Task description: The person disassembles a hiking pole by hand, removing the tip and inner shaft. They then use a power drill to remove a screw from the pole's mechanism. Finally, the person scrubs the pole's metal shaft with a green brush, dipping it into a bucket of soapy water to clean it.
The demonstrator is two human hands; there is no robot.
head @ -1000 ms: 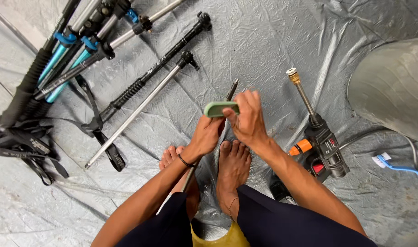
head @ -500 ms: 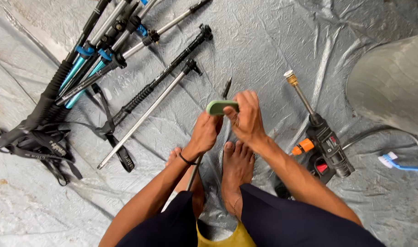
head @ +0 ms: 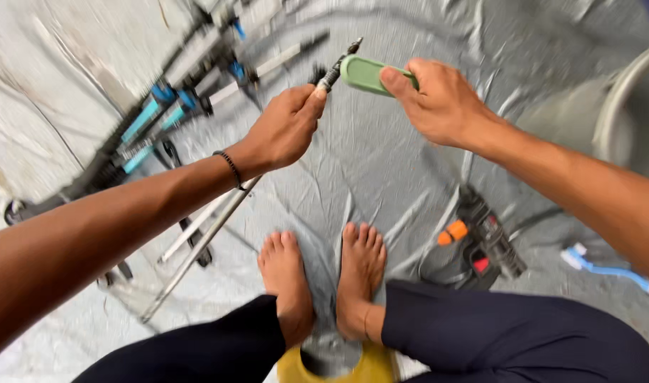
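A crinkled grey tarp (head: 381,177) covers the floor, and above it the left hand (head: 282,131) pinches one thin metal rod (head: 218,223) near its threaded tip while the right hand (head: 441,99) grips one green scrubbing pad (head: 363,74) at that tip (twelve o'clock). The rubbing looks underway, not finished. At ten o'clock lie several blue-collared poles (head: 161,113), too blurred to count; at four o'clock one cordless drill (head: 480,245) and one blue brush (head: 608,268).

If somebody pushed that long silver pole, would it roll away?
Probably a little: the silver pole looks round, thin and stiff. The left hand grips it now. The wrinkled grey sheet would likely slow any rolling.
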